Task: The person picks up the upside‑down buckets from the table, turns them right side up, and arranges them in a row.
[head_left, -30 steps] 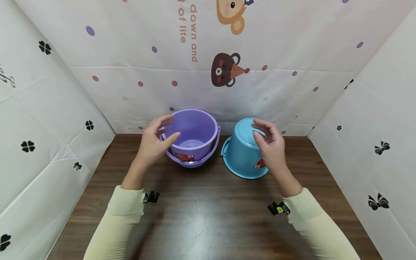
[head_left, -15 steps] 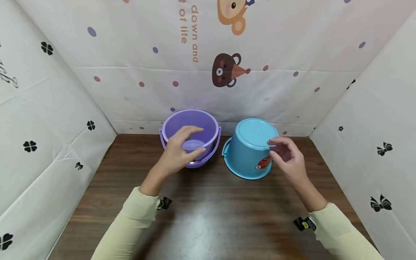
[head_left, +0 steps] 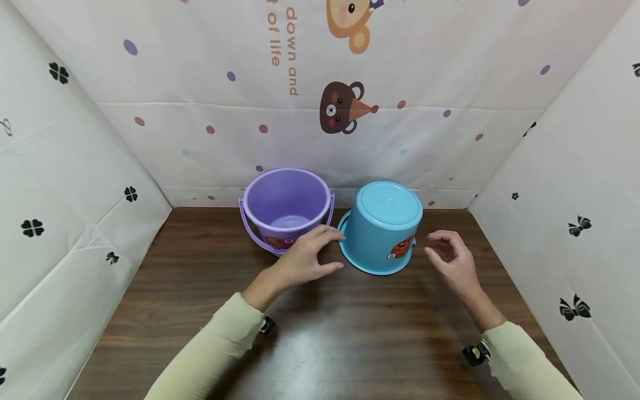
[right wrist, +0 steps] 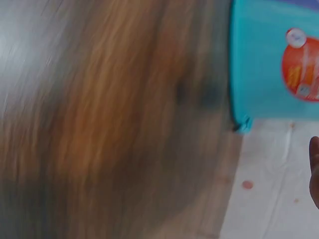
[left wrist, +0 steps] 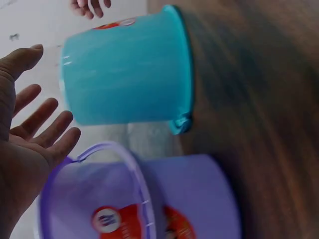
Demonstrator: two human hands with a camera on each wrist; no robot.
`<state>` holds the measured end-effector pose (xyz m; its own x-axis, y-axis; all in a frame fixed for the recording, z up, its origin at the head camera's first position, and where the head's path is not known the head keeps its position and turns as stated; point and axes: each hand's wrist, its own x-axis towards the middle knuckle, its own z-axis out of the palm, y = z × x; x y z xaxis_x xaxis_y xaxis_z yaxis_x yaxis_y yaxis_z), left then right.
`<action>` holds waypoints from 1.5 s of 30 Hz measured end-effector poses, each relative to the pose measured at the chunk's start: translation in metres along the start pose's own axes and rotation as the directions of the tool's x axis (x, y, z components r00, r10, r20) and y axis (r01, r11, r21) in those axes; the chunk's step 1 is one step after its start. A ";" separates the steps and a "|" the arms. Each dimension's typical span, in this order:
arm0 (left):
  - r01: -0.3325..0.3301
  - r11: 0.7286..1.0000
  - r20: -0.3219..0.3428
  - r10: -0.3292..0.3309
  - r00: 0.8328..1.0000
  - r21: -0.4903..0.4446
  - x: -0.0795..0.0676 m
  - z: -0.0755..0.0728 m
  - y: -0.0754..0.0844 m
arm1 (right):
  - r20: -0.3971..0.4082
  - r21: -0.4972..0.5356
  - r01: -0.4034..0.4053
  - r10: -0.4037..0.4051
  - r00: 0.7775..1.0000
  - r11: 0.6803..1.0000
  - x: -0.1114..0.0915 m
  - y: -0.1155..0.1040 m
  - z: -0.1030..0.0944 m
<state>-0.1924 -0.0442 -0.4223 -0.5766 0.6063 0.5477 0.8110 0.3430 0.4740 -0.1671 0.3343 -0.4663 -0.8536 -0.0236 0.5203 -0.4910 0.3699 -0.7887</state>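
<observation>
A teal bucket (head_left: 377,239) stands upside down on the dark wooden table, its rim on the wood and a red sticker facing front. To its left a purple bucket (head_left: 286,205) stands upright with its handle hanging down at the front. My left hand (head_left: 307,258), fingers spread and thumb apart, is in front of the purple bucket and just left of the teal one. My right hand (head_left: 454,261) hovers right of the teal bucket, fingers loosely bent, a small gap from its wall. Neither hand holds anything. In the left wrist view the teal bucket (left wrist: 129,69) lies beyond the spread fingers.
The wooden table (head_left: 350,333) reaches forward from the buckets. A patterned white sheet (head_left: 200,139) rises close behind them, and similar sheets wall in the left and right sides. Each wrist wears a small black camera (head_left: 475,354).
My left hand has swept right from beside the purple bucket toward the teal one. My right hand has moved from over the teal bucket out to its right side and lower. Both buckets stay put.
</observation>
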 end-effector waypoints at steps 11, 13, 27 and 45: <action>0.116 0.989 0.134 -0.128 0.983 0.093 -0.007 0.056 -0.029 | 0.208 -0.469 -0.055 0.171 0.963 0.881 -0.005 0.047 -0.025; 0.146 0.984 0.142 -0.160 0.977 0.102 -0.008 0.065 -0.035 | 0.236 -0.488 -0.055 0.192 0.953 0.871 -0.003 0.053 -0.027; 0.354 0.924 0.190 -0.378 0.906 0.146 -0.005 0.093 -0.061 | 0.431 -0.586 0.119 0.185 0.883 0.802 0.020 0.076 -0.016; 0.121 0.930 0.344 -0.247 0.906 0.347 0.011 0.097 -0.082 | 0.577 -0.601 0.400 0.029 0.816 0.692 0.024 0.089 -0.010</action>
<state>-0.2559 0.0038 -0.5221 -0.6880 0.7117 0.1420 0.7189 0.6416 0.2676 -0.2293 0.3760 -0.5209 -0.8112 -0.5447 0.2129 -0.5771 0.8044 -0.1411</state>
